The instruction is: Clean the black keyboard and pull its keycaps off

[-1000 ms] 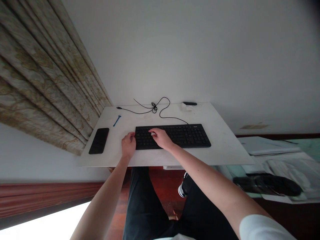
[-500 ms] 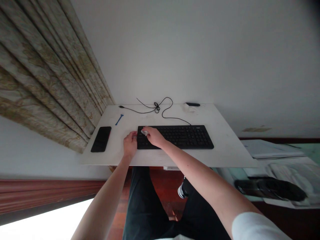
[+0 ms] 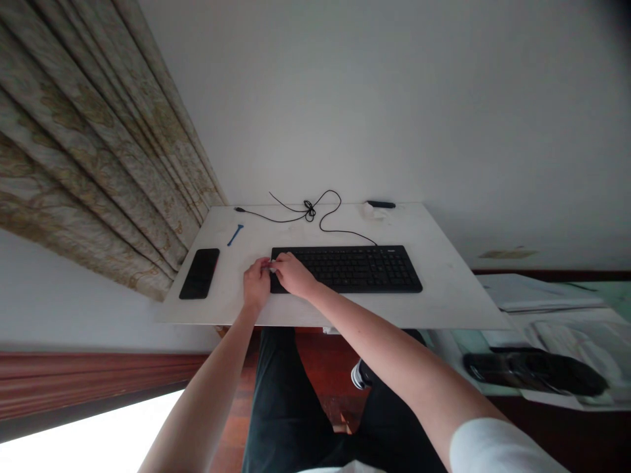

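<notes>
White desktop [image 3: 434, 289] shows on all sides of the black keyboard [image 3: 355, 269]; toward the far edge a looped black cable [image 3: 315, 211] lies across the way, and left of the left hand [image 3: 256, 284] stand a small blue object [image 3: 235, 234] and a black smartphone [image 3: 199, 273]

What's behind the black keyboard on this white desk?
Behind the keyboard, a thin black cable lies looped and knotted on the white desktop. Anything beneath the keyboard is covered from view.
</notes>
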Demonstrator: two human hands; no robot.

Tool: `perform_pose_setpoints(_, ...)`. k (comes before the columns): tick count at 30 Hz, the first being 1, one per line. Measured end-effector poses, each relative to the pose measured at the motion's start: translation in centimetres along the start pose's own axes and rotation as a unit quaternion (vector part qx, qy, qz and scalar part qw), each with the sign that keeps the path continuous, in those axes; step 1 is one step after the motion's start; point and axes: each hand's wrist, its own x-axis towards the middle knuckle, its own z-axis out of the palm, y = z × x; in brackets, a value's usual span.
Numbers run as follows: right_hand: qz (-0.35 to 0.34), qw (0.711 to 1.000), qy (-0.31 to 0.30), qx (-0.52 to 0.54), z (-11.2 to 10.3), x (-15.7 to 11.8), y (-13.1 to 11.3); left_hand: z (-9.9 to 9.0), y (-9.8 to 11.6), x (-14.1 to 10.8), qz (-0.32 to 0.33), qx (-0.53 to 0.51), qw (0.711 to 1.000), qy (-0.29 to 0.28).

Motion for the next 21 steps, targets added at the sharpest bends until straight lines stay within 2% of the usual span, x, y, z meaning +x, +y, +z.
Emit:
perform_pose_setpoints(6, -0.121, 0.990, -0.074, 0.005, -0.5, -2.7, -1.0, -0.1, 0.4, 0.0, -0.010, -0.003, 1.000, -0.011)
perform_pose_setpoints(10, -0.154, 0.983, -0.098, 0.005, -1.2, -3.3, -0.1, -0.3, 0.6, -0.1, -0.015, 0.001, 1.000, -0.013)
perform_pose_setpoints(12, -0.128, 0.988, -0.084, -0.013, -1.9, -2.8, 0.9, -0.3, 0.7, -0.1, -0.017, 0.004, 1.000, -0.013)
perform_pose_setpoints(17, 0.042, 0.998, -0.009, -0.055, -2.6, -0.8, 2.7, -0.2, 0.6, 0.0, -0.018, 0.010, 1.000, -0.017)
perform_pose_setpoints(19, 0.072, 0.996, 0.010, -0.052, -2.1, -0.4, 2.4, -0.2, 0.5, 0.1, -0.016, 0.016, 1.000, -0.014)
perform_pose_setpoints(21, 0.065, 0.997, 0.019, -0.040, -1.4, -0.6, 1.7, -0.1, 0.4, 0.1, -0.012, 0.019, 1.000, -0.012)
